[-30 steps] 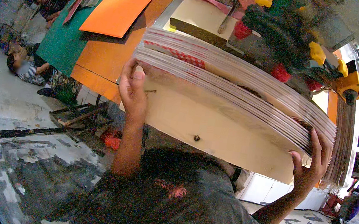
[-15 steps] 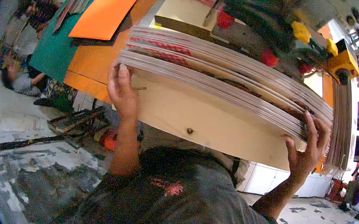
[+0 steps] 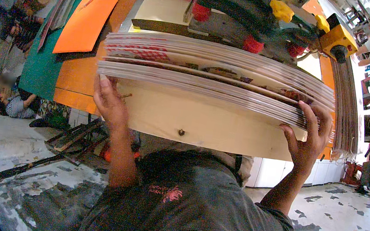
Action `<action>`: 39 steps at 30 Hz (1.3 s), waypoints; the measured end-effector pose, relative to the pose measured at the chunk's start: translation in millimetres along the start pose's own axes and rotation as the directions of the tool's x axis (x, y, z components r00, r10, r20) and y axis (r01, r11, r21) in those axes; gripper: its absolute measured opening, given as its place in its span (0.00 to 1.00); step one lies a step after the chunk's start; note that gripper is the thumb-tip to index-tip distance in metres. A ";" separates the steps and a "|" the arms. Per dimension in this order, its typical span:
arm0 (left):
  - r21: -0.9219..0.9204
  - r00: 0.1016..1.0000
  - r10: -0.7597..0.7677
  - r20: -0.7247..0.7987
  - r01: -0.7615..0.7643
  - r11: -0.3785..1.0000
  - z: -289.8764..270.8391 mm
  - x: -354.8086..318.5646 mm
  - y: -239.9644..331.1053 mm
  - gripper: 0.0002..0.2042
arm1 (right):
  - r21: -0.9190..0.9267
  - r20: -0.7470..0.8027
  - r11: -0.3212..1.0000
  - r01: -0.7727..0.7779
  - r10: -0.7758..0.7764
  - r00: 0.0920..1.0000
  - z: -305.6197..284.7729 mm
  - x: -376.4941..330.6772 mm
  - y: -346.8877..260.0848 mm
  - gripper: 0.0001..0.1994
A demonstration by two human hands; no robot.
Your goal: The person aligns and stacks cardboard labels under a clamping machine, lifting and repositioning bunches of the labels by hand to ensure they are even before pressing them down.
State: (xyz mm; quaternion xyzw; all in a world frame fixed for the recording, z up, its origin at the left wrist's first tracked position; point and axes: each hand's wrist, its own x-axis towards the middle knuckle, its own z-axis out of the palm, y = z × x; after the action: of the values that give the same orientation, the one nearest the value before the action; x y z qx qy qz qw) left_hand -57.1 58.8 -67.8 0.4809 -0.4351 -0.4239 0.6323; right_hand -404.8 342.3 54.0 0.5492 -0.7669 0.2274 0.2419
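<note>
A thick stack of thin pale sheets (image 3: pixel 208 88) lies across the cream work surface (image 3: pixel 234 135) in front of me, with its long edges facing me. Red checked print shows on part of it, and a gap splits it lengthwise. My left hand (image 3: pixel 109 102) holds its left end, fingertips at the near corner. At the right end, my right hand (image 3: pixel 309 131) grips the near bundle, thumb on the near side and fingers reaching over the top into the gap. The sheets' undersides are hidden.
Behind the stack stands a dark machine with red knobs (image 3: pixel 253 44), yellow knobs (image 3: pixel 282 10) and a yellow box (image 3: pixel 339 42). An orange sheet (image 3: pixel 89 22) lies on a green mat (image 3: pixel 41 65) to the left. Another person (image 3: pixel 19 105) sits low at far left.
The whole view has shifted, so the stack and machine appear further left. The near bundle sits more level, and both hands keep their places at its ends.
</note>
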 end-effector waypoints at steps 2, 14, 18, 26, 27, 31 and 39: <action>-0.004 0.999 0.008 0.045 -0.008 1.000 -4.7 6.6 -1.6 0.29 | 0.027 -0.017 0.999 -0.024 0.025 1.000 -1.7 0.6 -1.7 0.34; 0.227 0.988 0.035 0.150 -0.069 0.971 -20.3 18.0 -25.0 0.38 | -0.021 0.037 0.999 0.034 -0.033 0.999 -4.9 7.6 2.9 0.33; 0.073 0.980 -0.015 0.200 0.000 0.997 -34.0 25.6 -36.5 0.37 | -0.064 0.144 0.997 0.032 -0.023 0.989 -11.4 16.3 -9.6 0.35; -0.020 0.939 0.194 0.284 -0.196 0.980 -23.3 28.6 -21.1 0.33 | 0.149 0.396 0.983 0.111 -0.162 0.904 1.7 53.1 -61.5 0.30; 0.011 0.917 0.222 0.332 -0.239 0.971 -19.7 29.8 -20.1 0.33 | 0.142 0.422 0.979 0.147 -0.195 0.885 3.9 56.8 -66.9 0.29; 0.116 0.904 0.224 0.366 -0.283 0.952 -17.1 31.0 -16.0 0.31 | 0.141 0.357 0.961 0.238 -0.273 0.893 20.3 57.7 -78.2 0.26; 0.184 0.957 0.080 0.277 -0.134 0.974 -13.6 36.4 -13.1 0.30 | 0.147 0.431 0.965 0.218 -0.261 0.864 18.8 53.0 -79.7 0.23</action>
State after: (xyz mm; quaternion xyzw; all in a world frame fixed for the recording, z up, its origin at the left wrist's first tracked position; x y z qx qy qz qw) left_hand -36.1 25.0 -77.5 0.4560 -0.5826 -0.4039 0.5380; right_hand -345.9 268.5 78.9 0.6883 -0.7162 0.0990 0.0596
